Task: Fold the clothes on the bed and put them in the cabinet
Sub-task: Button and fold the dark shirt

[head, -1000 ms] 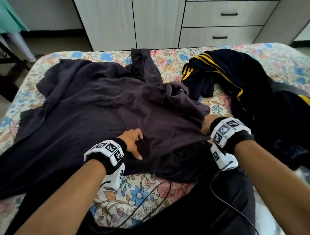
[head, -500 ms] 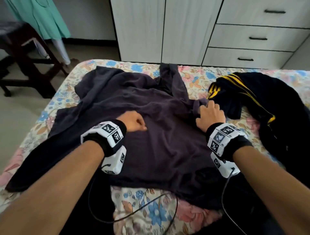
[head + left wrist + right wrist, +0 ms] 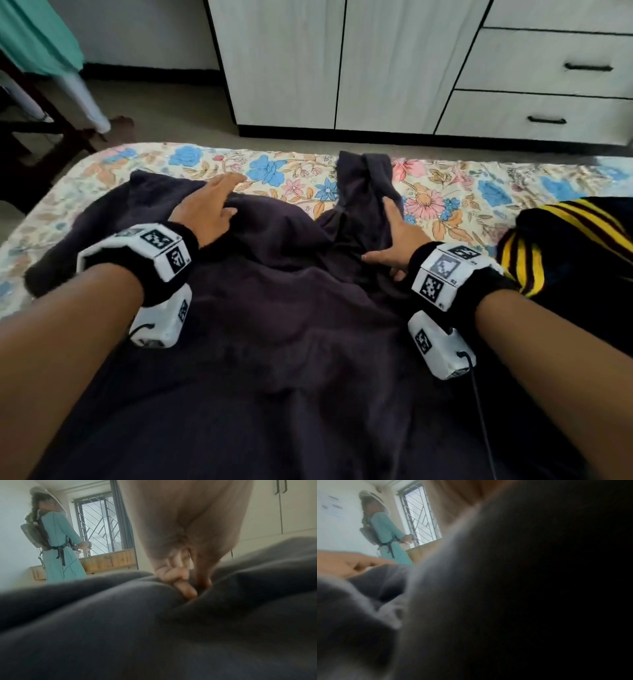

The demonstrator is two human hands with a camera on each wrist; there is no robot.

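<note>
the dark shirt [image 3: 291, 308] covers most of the flowered bed [image 3: 462, 192], spread out crumpled, its body running from my chest away toward the white cabinet [image 3: 342, 61] across the floor. its long axis points from me to that cabinet, and one narrow part, a sleeve i think, sticks out past the far edge of the body toward the cabinet.

to my right, apart from the shirt, a black garment with yellow stripes [image 3: 565, 246] lies heaped near the bed's edge.

my left hand [image 3: 205, 212] rests on the shirt's far left portion, palm down, fingers mostly straight and slightly spread at the fabric's far edge. in the left wrist view the fingertips [image 3: 187, 591] dig into a fold of cloth, so they may be starting to gather it; i cannot tell if they truly pinch it.

my right hand [image 3: 394, 240] lies at the base of the narrow part, thumb spread out to the side, fingers extended along the cloth. the right wrist view is mostly dark fabric and shows nothing more.

the narrow part lies directly ahead of my right fingers, so i judge that hand is the nearer one to fold it back over the body.
</note>
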